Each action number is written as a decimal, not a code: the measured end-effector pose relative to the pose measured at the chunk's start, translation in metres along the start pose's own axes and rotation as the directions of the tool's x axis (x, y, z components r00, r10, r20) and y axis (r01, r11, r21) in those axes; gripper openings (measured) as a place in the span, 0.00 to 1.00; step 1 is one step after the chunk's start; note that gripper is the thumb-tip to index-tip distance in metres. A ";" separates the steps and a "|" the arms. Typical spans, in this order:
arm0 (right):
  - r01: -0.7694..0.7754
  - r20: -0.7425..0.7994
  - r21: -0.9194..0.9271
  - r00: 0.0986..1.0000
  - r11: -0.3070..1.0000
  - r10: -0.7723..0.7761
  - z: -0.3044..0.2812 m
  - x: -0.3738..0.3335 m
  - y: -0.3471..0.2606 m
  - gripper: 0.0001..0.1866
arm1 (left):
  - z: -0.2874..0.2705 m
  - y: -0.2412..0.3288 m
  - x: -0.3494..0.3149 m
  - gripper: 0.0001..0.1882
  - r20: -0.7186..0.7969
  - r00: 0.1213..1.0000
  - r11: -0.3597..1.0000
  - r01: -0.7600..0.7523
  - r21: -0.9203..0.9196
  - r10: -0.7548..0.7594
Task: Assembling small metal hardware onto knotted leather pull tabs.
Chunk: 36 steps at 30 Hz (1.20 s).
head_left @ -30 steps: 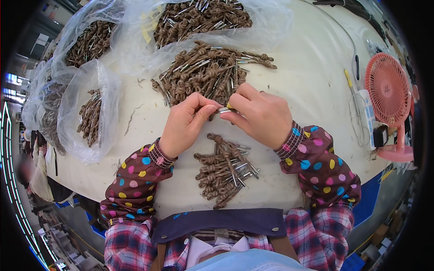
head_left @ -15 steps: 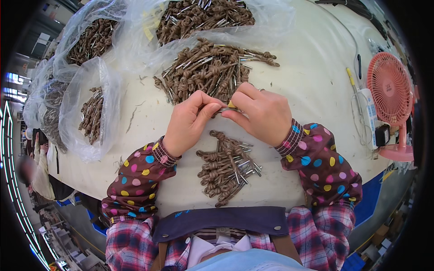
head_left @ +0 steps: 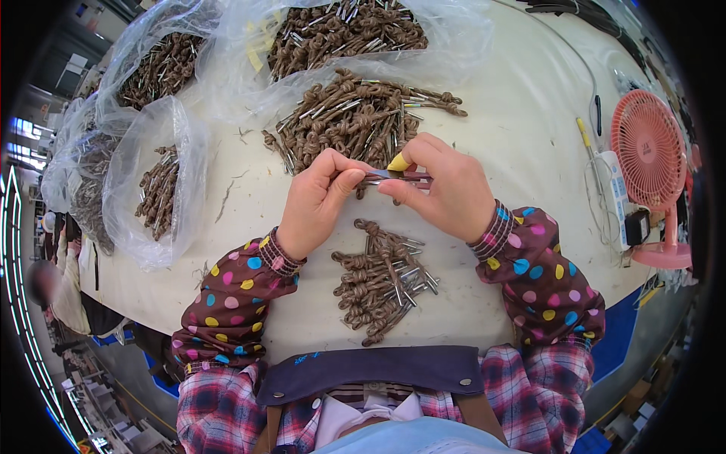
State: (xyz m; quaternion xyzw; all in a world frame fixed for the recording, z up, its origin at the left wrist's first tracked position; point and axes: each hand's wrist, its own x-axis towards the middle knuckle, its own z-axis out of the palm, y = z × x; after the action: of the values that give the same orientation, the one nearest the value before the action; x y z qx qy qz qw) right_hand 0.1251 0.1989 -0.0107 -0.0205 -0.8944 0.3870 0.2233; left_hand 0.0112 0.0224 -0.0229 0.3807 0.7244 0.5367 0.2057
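The left hand (head_left: 321,195) has thumb and forefinger pressed together on the left end of a slim brown cord piece with shiny silver-coloured parts (head_left: 382,174), while the right hand (head_left: 446,181) pinches it farther right between thumb and forefinger; a yellow fingertip cover (head_left: 399,162) shows on that forefinger. The piece lies crosswise between the two hands, its exact ends partly hidden by the fingers. Just beyond the grip, a large heap of knotted brown cords with metallic tips (head_left: 333,136) rests on a cream-coloured table (head_left: 522,121). On the body side of the grip lies a smaller pile of similar knotted brown cords (head_left: 378,276). Well left of the grip, an open clear plastic bag (head_left: 125,219) holds more brown cords. Well to the right are a white rectangular power strip (head_left: 614,189) and, just past it, a pink round-caged plastic fan (head_left: 649,147).
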 end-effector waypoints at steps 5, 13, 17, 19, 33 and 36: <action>-0.293 0.237 0.212 0.941 0.932 0.241 -0.003 0.004 0.007 0.19 | 0.002 -0.004 0.001 0.08 -0.040 0.993 0.990 -0.114 -0.083 0.111; -0.020 0.085 0.080 0.996 0.997 0.014 -0.003 0.000 0.003 0.12 | -0.003 -0.001 0.004 0.08 -0.064 0.997 0.984 -0.058 -0.171 0.048; -0.003 0.086 0.069 0.996 0.998 -0.003 -0.005 0.000 0.003 0.11 | -0.028 0.006 0.011 0.06 -0.128 0.992 0.994 0.001 0.108 0.013; -0.040 0.098 0.101 0.995 0.994 0.030 -0.007 0.001 0.001 0.11 | -0.046 0.011 0.012 0.05 -0.072 0.995 0.880 -0.028 0.474 0.070; -0.312 0.281 0.199 0.926 0.929 0.251 -0.011 -0.008 -0.004 0.12 | -0.004 0.013 0.003 0.16 0.097 0.980 0.567 -0.181 0.804 0.176; -0.112 0.067 0.210 0.993 0.971 0.100 -0.015 -0.001 -0.001 0.14 | -0.022 0.022 0.008 0.13 0.063 0.997 0.809 0.001 0.588 -0.047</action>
State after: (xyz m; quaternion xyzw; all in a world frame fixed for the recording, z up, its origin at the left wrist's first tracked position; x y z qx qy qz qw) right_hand 0.1321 0.2081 -0.0015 -0.0332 -0.8513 0.4925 0.1779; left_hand -0.0016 0.0178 0.0056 0.4361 0.8514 0.2693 0.1114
